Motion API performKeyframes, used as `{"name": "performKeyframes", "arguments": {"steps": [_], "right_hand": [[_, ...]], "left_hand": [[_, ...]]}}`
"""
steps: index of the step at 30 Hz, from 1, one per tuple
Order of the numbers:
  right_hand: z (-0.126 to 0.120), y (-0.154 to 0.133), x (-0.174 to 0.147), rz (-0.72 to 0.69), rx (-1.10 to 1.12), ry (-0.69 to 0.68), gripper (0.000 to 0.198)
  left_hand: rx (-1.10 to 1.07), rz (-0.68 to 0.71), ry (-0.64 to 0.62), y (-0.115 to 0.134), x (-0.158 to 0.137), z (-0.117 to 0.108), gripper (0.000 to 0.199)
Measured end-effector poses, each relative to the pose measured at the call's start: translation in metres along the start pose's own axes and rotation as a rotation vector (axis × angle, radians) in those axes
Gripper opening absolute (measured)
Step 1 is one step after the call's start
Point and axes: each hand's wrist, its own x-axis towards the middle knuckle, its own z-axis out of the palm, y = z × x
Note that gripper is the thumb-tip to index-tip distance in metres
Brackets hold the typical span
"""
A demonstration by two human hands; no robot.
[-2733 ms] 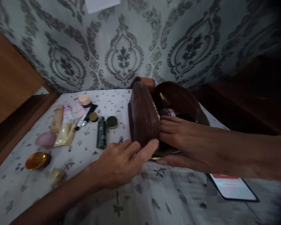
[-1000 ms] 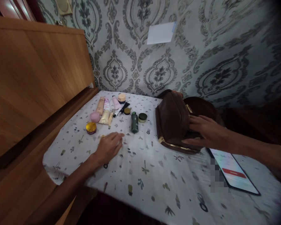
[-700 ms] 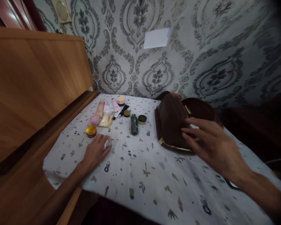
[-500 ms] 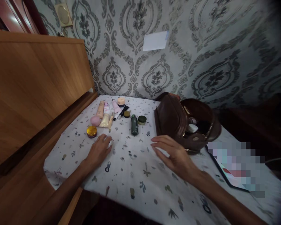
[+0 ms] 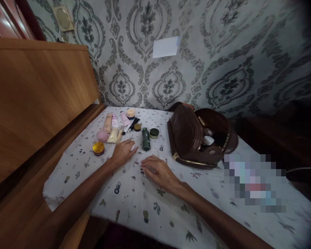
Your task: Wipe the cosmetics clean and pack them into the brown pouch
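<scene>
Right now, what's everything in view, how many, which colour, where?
Handbag: one, brown, right
Small item: at least one, white, inside handbag
Bottle: one, dark green, centre
Tubes: at least five, tan, pink, white, cream, black, left
Jars: four, gold, peach, olive, dark green, left to centre
Rounded item: one, pink, beside tubes
Cloth: one, printed white, beneath
Cabinet: one, brown, left
Wall: one, grey, behind
Paper: one, white, on wall
Wall fitting: one, cream, upper left
Pixelated patch: one, unclear, right
Left hand: one, left of bottle
Right hand: one, in front of bottle
</scene>
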Motion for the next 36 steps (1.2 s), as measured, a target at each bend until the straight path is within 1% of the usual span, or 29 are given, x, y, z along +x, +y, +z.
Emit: {"name": "performKeyframes", "arguments": {"steps": [3, 9, 13, 17, 23, 27, 31, 34, 36], "right_hand": [[-0.009, 0.002, -0.007, 0.018, -0.004, 0.013, 0.017], [-0.023, 0.014, -0.031, 0.026, -0.008, 0.077, 0.019], [-0.022, 0.023, -0.045, 0.078, 0.014, 0.117, 0.018], [-0.020, 0.026, -0.050, 0.107, 0.037, 0.101, 0.017], [-0.019, 0.025, -0.050, 0.078, 0.040, 0.111, 0.018], [-0.018, 0.025, -0.050, 0.083, 0.038, 0.115, 0.019], [-0.018, 0.026, -0.051, 0.065, 0.058, 0.154, 0.019], [-0.018, 0.026, -0.051, 0.050, 0.074, 0.182, 0.018], [-0.018, 0.025, -0.051, 0.050, 0.080, 0.188, 0.018]], "left_hand": [[-0.018, -0.004, 0.028, 0.000, 0.006, 0.003, 0.033], [-0.012, -0.083, 0.066, 0.000, 0.010, 0.006, 0.037], [-0.093, -0.073, 0.169, 0.002, 0.005, 0.008, 0.033], [-0.195, -0.066, 0.255, 0.000, -0.002, 0.008, 0.032], [-0.292, -0.091, 0.296, -0.005, -0.005, 0.005, 0.027], [-0.293, -0.034, 0.341, -0.006, -0.004, 0.005, 0.026], [-0.254, 0.038, 0.446, -0.004, -0.002, 0.005, 0.022], [-0.224, 0.112, 0.505, 0.007, 0.001, 0.000, 0.017], [-0.202, 0.209, 0.492, 0.022, 0.003, -0.005, 0.015]]}}
